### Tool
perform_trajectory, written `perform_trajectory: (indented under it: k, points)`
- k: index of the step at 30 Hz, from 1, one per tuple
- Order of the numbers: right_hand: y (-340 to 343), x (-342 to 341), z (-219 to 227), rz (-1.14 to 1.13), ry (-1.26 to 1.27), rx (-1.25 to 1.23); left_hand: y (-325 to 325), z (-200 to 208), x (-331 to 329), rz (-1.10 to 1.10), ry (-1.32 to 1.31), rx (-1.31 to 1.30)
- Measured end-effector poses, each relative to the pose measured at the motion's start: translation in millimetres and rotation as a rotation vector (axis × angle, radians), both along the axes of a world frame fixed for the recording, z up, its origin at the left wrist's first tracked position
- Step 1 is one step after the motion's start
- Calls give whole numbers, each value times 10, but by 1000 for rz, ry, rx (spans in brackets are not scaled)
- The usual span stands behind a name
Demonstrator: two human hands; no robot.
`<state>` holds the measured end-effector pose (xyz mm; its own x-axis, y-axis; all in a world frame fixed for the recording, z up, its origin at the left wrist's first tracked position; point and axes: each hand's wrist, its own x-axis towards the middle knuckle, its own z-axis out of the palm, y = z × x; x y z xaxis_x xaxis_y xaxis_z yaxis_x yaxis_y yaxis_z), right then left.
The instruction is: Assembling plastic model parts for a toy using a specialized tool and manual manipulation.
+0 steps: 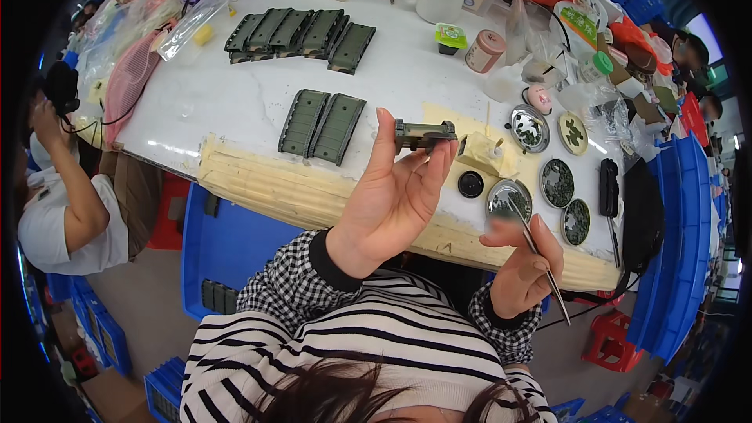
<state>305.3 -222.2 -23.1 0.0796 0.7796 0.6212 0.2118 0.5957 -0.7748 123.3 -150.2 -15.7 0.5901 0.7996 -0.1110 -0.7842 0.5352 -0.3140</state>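
Left hand (392,204): raised, thumb and fingertips pinching one camouflage-green piece (421,136).
Piece in work: edge-on above the white table (419,82); I cannot make out what is already fitted to it.
Right hand (526,270): closed around slim tweezers (536,245), tips over the near dish (489,207); I cannot tell whether they hold anything.
Small parts: dark green bits (558,185) in the round dishes (542,188) to the right; plenty left, I judge.
Pair of panels (338,130): side by side, flat, left of the piece.
Far panels (321,33): lined up toward the back, some on others.
Blue crate (243,239): below the table edge, more dark panels (218,296) inside.
Progress: one piece under way, I judge; which panels are finished and which wait, I cannot tell.
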Motion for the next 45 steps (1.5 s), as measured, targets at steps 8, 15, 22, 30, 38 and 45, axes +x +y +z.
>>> perform_trajectory:
  k: [8, 15, 22, 30, 38, 45]
  points:
    - [-53, -22, 72, 88, -40, -14, -88, 4, 17, 22, 47, 11]
    - [98, -202, 241, -54, -239, 8, -270, -20, 102, 47, 242, 178]
    - [102, -327, 205, 23, -82, -60, -656, -187, 200, 184, 479, 437]
    - [11, 109, 279, 583, 79, -374, -474, -311, -182, -531, 665, 914]
    - [231, 955, 355, -477, -593, -96, -365, -240, -241, -355, 684, 814]
    - [722, 1392, 64, -373, -793, -326, -262, -189, -108, -267, 797, 822]
